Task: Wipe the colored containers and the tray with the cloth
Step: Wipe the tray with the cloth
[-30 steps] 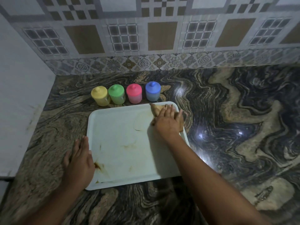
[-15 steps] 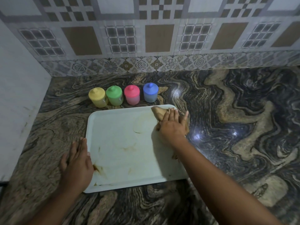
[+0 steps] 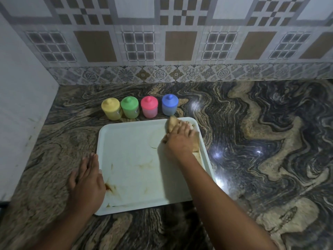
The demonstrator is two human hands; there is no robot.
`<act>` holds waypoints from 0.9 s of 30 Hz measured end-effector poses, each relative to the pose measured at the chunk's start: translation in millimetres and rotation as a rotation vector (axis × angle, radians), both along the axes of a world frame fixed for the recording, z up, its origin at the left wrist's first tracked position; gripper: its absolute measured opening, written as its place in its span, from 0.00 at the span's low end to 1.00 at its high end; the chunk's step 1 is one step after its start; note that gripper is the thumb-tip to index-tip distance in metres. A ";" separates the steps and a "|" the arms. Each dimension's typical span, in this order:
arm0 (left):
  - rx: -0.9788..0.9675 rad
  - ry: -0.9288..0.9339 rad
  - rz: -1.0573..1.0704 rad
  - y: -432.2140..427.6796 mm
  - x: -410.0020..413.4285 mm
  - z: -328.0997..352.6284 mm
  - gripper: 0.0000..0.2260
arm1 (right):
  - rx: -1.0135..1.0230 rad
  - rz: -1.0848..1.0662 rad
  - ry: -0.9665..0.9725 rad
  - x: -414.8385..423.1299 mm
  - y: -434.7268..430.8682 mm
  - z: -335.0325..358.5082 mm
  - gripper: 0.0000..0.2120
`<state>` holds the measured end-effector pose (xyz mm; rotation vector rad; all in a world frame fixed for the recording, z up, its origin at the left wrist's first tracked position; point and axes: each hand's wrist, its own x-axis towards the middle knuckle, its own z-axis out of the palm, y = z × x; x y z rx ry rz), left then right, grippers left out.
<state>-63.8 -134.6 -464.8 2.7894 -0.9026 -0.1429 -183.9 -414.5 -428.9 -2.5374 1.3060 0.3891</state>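
Our right hand [image 3: 180, 139], grip flat, presses one tan cloth [image 3: 172, 124] lengthwise along the right rim of the white rectangular tray [image 3: 137, 168]. Our left hand [image 3: 86, 184], grip open, rests on its left rim. Four coloured lidded containers [image 3: 149, 106] stand behind the tray.

The countertop [image 3: 252, 141] is polished stone, glossy, with bright glints at right. The tray [image 3: 137, 159] looks like smooth white plastic, low-sheen, brown-stained near its left edge. The cloth [image 3: 172, 123] is soft, crumpled tan fabric. The colored containers [image 3: 129, 107] look plastic, lids matt. The far wall tiles [image 3: 180, 46] appear matt.
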 end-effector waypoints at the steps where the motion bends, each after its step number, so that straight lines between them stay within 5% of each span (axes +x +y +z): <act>1: -0.006 0.005 0.006 0.2 -0.2 -0.4 0.24 | -0.020 0.074 -0.034 0.8 6.7 -3.4 0.31; 10: -0.087 0.021 0.025 2.9 -0.2 0.4 0.23 | 0.129 0.763 -0.285 -48.2 125.8 -12.7 0.38; 14: -0.065 0.022 0.022 3.2 -0.3 0.0 0.25 | -0.139 0.452 -0.253 -99.2 69.7 -18.7 0.32; 17: -0.047 0.045 0.018 3.0 2.0 1.2 0.24 | -0.021 0.224 -0.143 -47.4 35.0 -12.0 0.29; 22: -0.098 0.060 -0.005 5.5 2.0 3.5 0.24 | 0.080 0.481 -0.253 41.7 95.8 -11.4 0.28; 27: -0.175 0.075 0.013 6.8 3.9 -0.4 0.25 | 0.180 0.885 -0.342 -19.1 152.5 -12.6 0.26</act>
